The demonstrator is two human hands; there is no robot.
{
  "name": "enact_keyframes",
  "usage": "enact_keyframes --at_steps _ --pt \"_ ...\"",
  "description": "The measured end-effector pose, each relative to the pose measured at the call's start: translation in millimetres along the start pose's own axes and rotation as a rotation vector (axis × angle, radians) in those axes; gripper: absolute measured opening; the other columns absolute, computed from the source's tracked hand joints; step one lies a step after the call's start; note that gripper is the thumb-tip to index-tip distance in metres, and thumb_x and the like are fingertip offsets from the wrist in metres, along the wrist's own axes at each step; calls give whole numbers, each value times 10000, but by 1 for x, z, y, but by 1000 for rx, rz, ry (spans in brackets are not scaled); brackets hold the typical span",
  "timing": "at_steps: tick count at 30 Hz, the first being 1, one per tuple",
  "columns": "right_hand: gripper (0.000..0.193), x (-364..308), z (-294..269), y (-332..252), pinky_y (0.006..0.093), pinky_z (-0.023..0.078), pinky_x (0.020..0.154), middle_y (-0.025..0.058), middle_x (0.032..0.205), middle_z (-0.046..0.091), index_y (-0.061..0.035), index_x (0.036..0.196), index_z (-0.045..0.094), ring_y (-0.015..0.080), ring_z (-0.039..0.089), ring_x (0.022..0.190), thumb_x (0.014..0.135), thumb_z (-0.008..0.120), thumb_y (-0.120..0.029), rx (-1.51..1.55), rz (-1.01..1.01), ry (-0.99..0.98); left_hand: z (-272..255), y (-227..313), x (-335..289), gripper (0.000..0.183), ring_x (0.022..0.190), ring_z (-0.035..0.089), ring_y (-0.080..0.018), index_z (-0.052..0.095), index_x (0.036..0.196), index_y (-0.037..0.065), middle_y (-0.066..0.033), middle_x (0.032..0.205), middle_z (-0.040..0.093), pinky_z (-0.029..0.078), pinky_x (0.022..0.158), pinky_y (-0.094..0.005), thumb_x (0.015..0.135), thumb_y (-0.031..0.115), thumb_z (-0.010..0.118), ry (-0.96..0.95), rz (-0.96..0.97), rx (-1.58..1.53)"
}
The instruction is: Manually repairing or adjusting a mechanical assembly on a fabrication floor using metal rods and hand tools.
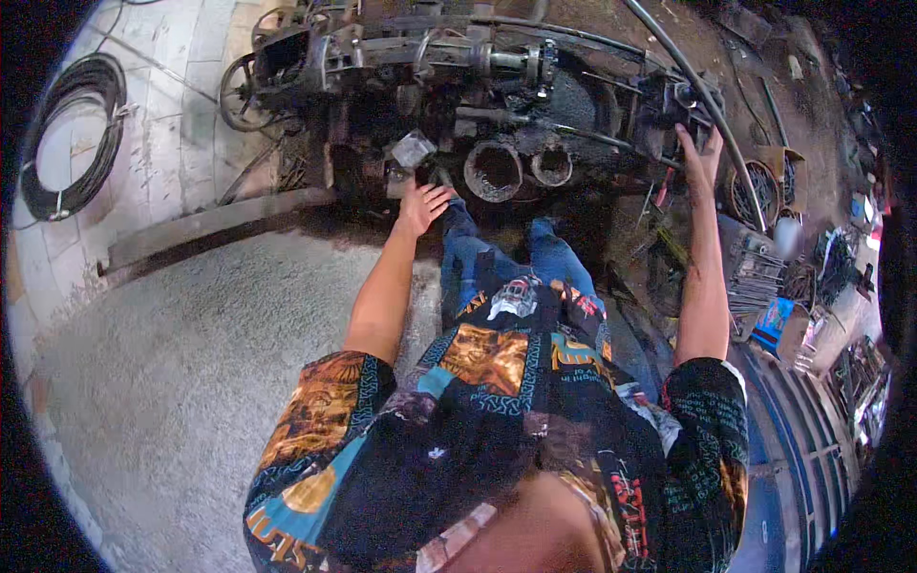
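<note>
Left hand [423,207] open, fingers loosely extended, with a pale-faced piece [414,150] just ahead; can't tell whether touching. Right hand [700,153], thumb apart from fingers, at near side of dark metal housing [661,113]; can't confirm a firm grip. Housing just ahead of right hand, by right end of a long rod [592,136]. Likely heavy, stiff, hardly fragile; probably greasy, so slippery. Best taken by near corners, full palm, clear of curved grey bar [712,95] just beside fingers.

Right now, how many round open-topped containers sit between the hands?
2: the larger container, right of the left hand, and the smaller container, farther right. Shadows may hide others.
</note>
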State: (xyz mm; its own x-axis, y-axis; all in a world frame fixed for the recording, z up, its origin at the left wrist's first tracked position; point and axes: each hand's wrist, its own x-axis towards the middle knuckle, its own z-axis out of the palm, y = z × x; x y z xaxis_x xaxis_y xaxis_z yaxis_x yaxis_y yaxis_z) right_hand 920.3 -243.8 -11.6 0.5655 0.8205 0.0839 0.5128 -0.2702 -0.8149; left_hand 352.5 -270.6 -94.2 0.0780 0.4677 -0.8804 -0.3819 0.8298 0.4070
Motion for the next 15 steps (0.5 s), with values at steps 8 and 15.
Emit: enact_keyframes --at_steps 8,15 --pt "499 16 11 1 275 368 984 49 1197 604 16 1301 542 164 532 1068 817 613 -85 456 17 -145 -16 -38 80 684 1380 323 -377 262 1465 -7 -196 1502 325 321 1119 -528 990 479 341 155 -29 -1354" --pt "256 25 -9 70 322 425 943 68 1119 609 -62 1096 637 239 563 1062 847 593 -104 337 -246 -202 -41 -55 131 470 1342 365 -370 447 1388 45 -155 1475 369 453 1017 -531 1007 308 369 87 -212 -1772"
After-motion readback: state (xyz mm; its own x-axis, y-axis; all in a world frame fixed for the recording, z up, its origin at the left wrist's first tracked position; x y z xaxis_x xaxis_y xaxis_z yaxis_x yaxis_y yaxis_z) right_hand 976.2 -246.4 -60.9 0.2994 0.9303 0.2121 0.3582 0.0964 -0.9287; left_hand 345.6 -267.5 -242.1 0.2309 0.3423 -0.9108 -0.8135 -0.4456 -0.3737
